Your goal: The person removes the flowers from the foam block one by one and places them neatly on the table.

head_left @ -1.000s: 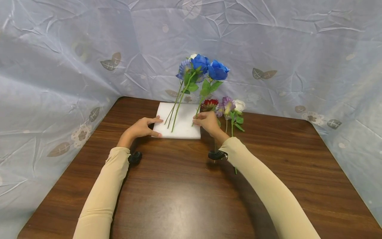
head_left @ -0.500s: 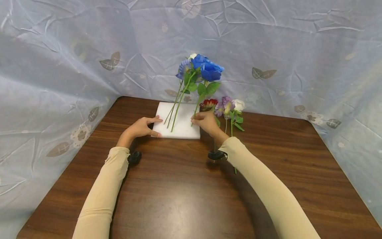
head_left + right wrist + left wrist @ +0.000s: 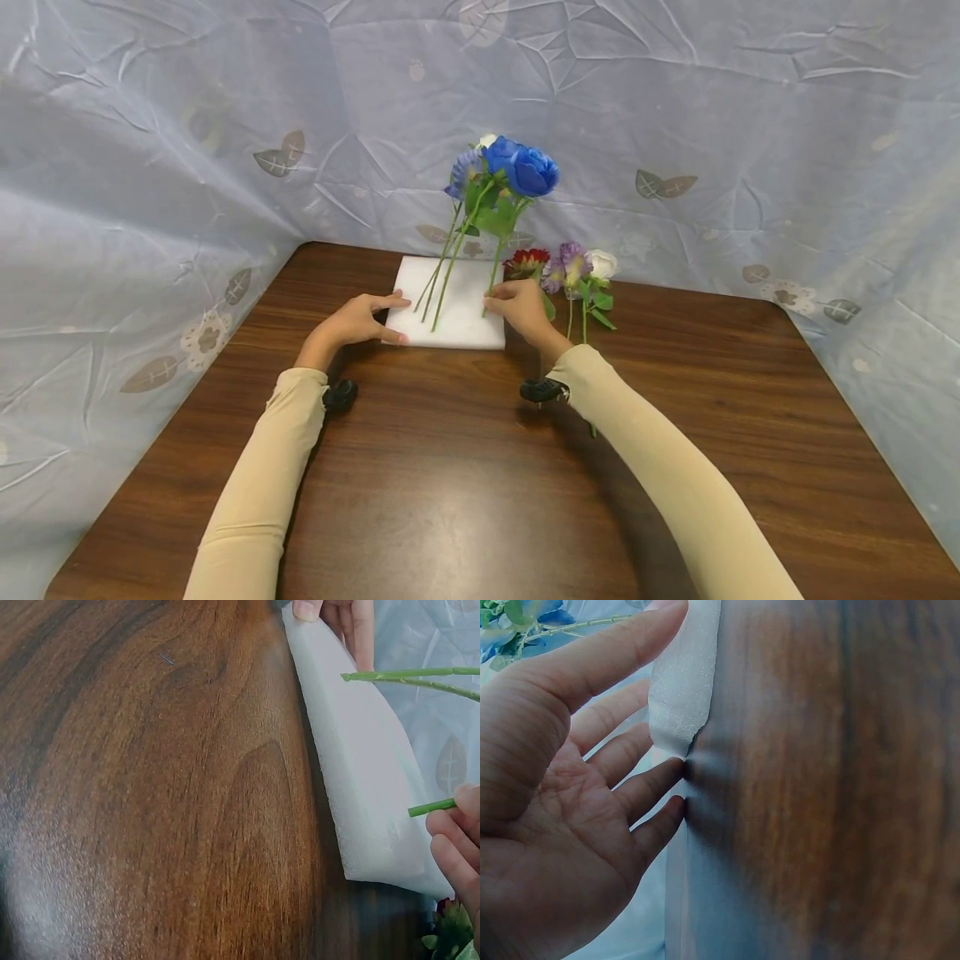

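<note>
Blue rose (image 3: 531, 171) has swung upright against the other standing blooms (image 3: 480, 162).

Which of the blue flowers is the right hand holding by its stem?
The right hand pinches the stem of the rightmost blue rose; the other stems stand unheld in the white foam block, further left.

No text, label, brand, number or sign can be read anywhere

Both arms reach forward, hands set apart.
The left hand (image 3: 358, 321) lies low with straight, spread fingers (image 3: 649, 786) and thumb extended. The right hand (image 3: 521, 306) is raised slightly, fingers (image 3: 454, 844) curled in a pinch, both forearms in beige sleeves.
</note>
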The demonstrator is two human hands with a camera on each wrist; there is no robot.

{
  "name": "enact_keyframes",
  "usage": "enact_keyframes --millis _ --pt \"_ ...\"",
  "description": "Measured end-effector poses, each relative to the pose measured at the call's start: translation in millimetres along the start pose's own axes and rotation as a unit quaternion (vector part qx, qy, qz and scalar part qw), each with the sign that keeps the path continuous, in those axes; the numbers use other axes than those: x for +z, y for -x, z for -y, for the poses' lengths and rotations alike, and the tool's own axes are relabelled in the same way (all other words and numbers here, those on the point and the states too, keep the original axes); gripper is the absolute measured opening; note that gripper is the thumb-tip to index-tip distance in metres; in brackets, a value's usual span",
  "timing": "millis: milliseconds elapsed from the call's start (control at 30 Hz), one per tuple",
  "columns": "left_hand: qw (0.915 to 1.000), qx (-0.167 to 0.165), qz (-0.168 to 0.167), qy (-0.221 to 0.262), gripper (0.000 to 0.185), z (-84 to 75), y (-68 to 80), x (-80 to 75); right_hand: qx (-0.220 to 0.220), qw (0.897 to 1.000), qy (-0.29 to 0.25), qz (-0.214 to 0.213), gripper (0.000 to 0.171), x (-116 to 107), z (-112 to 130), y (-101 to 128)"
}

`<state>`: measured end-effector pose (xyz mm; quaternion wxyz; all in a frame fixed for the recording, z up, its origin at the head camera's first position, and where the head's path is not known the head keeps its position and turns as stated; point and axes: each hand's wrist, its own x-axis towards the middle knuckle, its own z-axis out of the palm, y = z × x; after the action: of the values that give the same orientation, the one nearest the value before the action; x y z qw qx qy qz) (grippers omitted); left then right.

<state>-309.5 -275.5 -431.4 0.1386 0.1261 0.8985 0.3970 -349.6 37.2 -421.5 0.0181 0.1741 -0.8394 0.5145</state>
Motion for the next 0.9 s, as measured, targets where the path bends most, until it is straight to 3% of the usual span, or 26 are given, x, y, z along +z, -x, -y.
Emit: enact_keyframes --millis 300,600,900 --pt "1.0 -0.004 -0.003 -0.002 0.082 0.6 -0.6 0.3 -0.025 1.0 0.0 0.009 0.014 -0.8 -1.6 0.2" --pt "1.0 -0.003 -0.002 0.003 0.081 -1.5 0.8 0.2 -0.006 0.998 -0.061 -0.015 0.013 -0.1 -1.4 3.6" --pt "1.0 -0.002 -0.002 -0.002 0.082 0.7 -0.7 0.3 -0.033 0.999 -0.035 -0.012 0.012 1.5 -2.6 5.2"
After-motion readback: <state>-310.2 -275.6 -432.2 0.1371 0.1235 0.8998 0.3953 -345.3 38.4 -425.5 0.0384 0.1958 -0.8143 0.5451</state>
